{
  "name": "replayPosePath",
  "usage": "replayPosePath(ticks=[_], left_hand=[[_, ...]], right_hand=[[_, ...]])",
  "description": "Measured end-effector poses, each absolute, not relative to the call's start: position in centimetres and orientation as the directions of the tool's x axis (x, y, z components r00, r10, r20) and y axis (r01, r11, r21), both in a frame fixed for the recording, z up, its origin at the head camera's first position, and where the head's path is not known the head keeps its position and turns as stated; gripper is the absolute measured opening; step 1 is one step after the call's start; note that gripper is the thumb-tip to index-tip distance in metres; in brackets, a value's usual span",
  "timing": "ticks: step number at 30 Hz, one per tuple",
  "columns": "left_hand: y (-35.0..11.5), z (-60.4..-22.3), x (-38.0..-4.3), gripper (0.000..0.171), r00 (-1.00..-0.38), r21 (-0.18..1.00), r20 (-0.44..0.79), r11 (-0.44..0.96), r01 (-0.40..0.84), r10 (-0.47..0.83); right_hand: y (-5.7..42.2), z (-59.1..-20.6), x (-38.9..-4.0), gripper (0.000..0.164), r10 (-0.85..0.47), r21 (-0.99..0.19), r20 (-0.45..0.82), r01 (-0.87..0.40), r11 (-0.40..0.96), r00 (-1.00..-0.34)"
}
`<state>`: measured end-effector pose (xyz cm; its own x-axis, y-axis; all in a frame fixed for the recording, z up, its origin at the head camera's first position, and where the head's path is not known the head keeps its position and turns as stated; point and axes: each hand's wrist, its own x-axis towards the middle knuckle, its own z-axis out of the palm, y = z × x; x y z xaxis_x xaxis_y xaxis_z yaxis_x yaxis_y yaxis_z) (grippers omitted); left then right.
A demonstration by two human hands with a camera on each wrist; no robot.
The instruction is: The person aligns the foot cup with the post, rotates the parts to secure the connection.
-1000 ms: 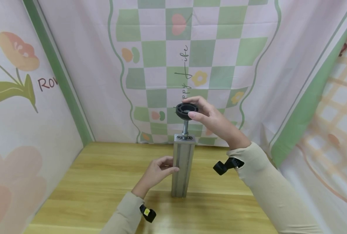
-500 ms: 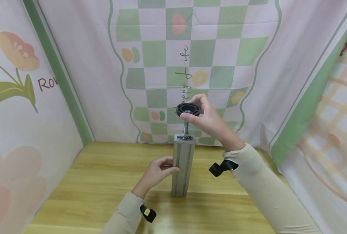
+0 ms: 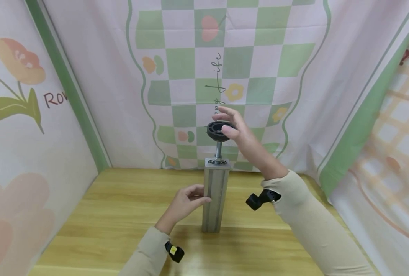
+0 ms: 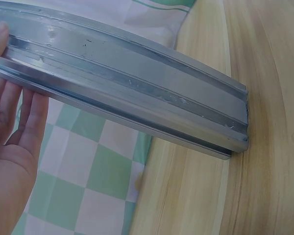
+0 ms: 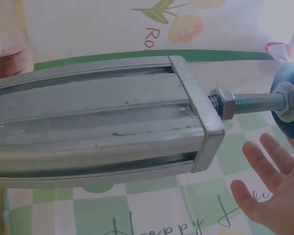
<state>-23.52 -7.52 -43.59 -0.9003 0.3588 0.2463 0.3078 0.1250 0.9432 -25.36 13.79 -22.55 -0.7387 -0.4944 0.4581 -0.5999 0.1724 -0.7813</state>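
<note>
Green-and-white checkered curtain (image 3: 180,63) behind light-brown wooden surface (image 3: 121,211); head view: silver grooved metal post (image 3: 215,197) upright on surface, topped by threaded metal bolt (image 3: 218,150) and round black foot (image 3: 212,134); left hand (image 3: 187,201) gripping post; right hand (image 3: 241,132) at foot, fingers loosely extended, contact unclear; left wrist view: post's lower end (image 4: 235,120) on surface; right wrist view: silver hex nut (image 5: 227,103) on bolt.

Pale-grained wooden table (image 3: 121,203). Behind the table: a hanging cloth (image 3: 181,63) with green-and-white checks, fruit and flower motifs, and lettering. Left of the table: a flower-printed panel (image 3: 11,149). Right of the table: an orange-checked drape (image 3: 402,134), green-banded.
</note>
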Motion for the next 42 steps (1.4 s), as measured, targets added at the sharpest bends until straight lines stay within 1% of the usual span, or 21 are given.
replayPosePath(ticks=[5, 11, 15, 21, 26, 34, 38, 42], left_hand=[[-7.5, -43.8, -23.6, 0.041, -0.898, 0.941, 0.252, 0.124, 0.314, 0.361], [-7.4, -43.7, -23.5, 0.041, -0.898, 0.942, 0.251, 0.121, 0.312, 0.363], [-7.4, -43.6, -23.5, 0.042, -0.901, 0.944, 0.243, 0.124, 0.304, 0.359], [-7.4, -43.7, -23.6, 0.042, -0.905, 0.943, 0.239, 0.137, 0.302, 0.352], [-7.4, -43.7, -23.6, 0.042, -0.902, 0.942, 0.246, 0.134, 0.309, 0.355], [-7.4, -43.6, -23.6, 0.041, -0.903, 0.944, 0.243, 0.126, 0.304, 0.355], [-7.4, -43.6, -23.6, 0.04, -0.903, 0.945, 0.244, 0.121, 0.303, 0.355], [-7.5, -43.7, -23.5, 0.041, -0.905, 0.944, 0.24, 0.133, 0.302, 0.353]], right_hand=[[14.3, -22.1, -25.5, 0.065, -0.533, -0.772, 0.468, -0.62, 0.143, -0.705], [15.2, -22.3, -26.0, 0.06, -0.582, -0.742, 0.49, -0.661, 0.111, -0.648], [15.5, -22.4, -26.2, 0.058, -0.617, -0.743, 0.488, -0.664, 0.077, -0.618], [15.6, -22.5, -26.2, 0.059, -0.638, -0.752, 0.485, -0.658, 0.045, -0.598], [15.6, -22.3, -26.2, 0.059, -0.635, -0.746, 0.484, -0.663, 0.06, -0.602], [15.9, -22.0, -26.0, 0.054, -0.637, -0.756, 0.451, -0.647, 0.1, -0.625], [16.0, -21.9, -26.1, 0.052, -0.626, -0.785, 0.418, -0.609, 0.115, -0.658], [15.8, -22.0, -25.9, 0.051, -0.6, -0.817, 0.379, -0.56, 0.141, -0.704]])
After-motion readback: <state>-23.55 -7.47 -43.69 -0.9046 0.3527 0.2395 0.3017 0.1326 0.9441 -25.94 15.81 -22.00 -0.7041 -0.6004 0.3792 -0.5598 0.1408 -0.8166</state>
